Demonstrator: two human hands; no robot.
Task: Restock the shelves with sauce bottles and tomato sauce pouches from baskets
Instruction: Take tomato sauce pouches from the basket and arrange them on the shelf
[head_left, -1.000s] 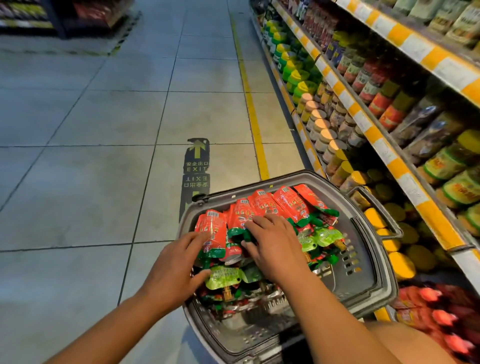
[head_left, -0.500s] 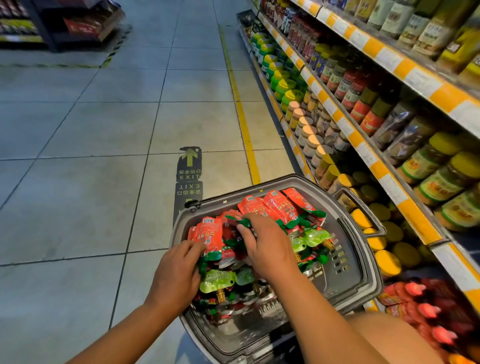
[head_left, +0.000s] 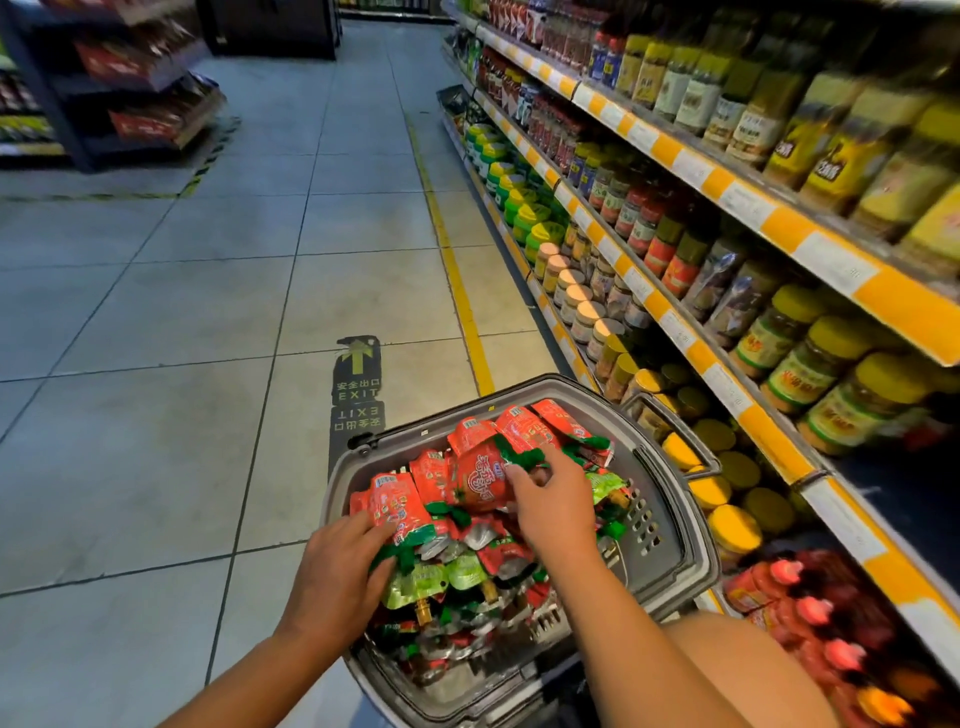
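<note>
A grey plastic basket (head_left: 670, 540) sits low in front of me, heaped with red and green tomato sauce pouches (head_left: 470, 564). My left hand (head_left: 337, 577) reaches over the basket's left rim, its fingers closed on a red pouch (head_left: 397, 506) at the pile's left side. My right hand (head_left: 550, 506) is over the middle of the pile, fingers pinching another red pouch (head_left: 480, 478) that is tilted up out of the heap. Red-capped sauce bottles (head_left: 810, 613) lie on the lowest shelf at the bottom right.
Shelving (head_left: 696, 348) with orange-and-white price strips runs along the right, packed with jars and bottles. A yellow floor line (head_left: 457, 280) follows the shelf base. An exit sticker (head_left: 357, 384) marks the grey tiled aisle. Another rack (head_left: 135, 93) stands far left. My knee (head_left: 748, 670) is beside the basket.
The view tilted up toward the shelves. My right hand pulled a red pouch up from the pile, and my left hand shifted its grip on the pouch at the left.
</note>
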